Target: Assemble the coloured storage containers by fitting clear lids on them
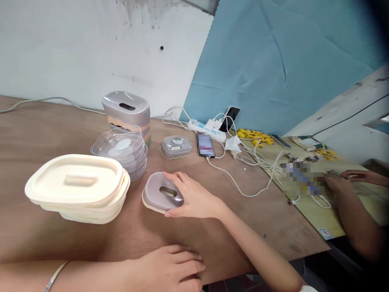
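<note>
My right hand (194, 196) grips the right end of a small grey oval tissue box (158, 190), thumb at the near side and fingers over the far side. The box has a slot in its top and a cream rim under it, and it sits on the table. My left hand (173, 265) rests near the table's front edge, palm down, holding nothing, its fingers loosely stretched. Left of the box is a stack of cream oval trays or lids (79, 178). Behind that stands a stack of clear plastic lids (127, 152).
A stack of grey slotted covers (126, 107) stands by the wall. Another small grey box (176, 147) lies behind mine. Phones (206, 145), a power strip (206, 130) and white cables cross the table. At right, a co-worker's hands (343, 180) work near yellow parts (255, 136).
</note>
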### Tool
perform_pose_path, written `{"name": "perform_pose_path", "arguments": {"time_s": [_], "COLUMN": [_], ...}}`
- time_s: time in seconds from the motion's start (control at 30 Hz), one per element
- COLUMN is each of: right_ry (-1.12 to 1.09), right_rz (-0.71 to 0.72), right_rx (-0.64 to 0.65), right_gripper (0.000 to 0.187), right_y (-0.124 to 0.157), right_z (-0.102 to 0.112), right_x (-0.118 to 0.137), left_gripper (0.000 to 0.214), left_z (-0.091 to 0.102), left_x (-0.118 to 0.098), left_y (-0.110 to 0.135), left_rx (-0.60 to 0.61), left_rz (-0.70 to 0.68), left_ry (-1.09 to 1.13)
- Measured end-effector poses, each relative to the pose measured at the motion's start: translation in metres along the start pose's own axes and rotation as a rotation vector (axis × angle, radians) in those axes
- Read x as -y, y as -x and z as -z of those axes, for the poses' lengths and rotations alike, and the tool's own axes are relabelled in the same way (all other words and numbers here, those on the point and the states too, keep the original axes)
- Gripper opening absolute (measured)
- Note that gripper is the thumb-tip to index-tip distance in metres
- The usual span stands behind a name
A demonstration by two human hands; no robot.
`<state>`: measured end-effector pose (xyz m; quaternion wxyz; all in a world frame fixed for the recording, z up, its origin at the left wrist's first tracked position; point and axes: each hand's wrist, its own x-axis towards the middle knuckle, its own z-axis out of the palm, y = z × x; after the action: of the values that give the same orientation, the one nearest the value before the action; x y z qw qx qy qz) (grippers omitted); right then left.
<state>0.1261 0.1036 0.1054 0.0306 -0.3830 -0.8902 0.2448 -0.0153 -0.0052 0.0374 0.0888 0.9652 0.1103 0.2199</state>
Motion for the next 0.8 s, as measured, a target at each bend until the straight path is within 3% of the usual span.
{"name": "perform_pose_path", "arguments": {"time_s": [0.8], "right_ry": [0.034], "right_rz": [0.014], "right_rx": [-0.029], "right_gripper": [0.107], "right_y": [-0.001], "right_z": [-0.009], "right_x": [-0.001], "left_gripper": [0.023], "left_z": [0.001], "left_x": [0.0], "left_y": [0.0], "left_rx": [0.017], "left_rz": [-0.007], "left_ry": [0.028]}}
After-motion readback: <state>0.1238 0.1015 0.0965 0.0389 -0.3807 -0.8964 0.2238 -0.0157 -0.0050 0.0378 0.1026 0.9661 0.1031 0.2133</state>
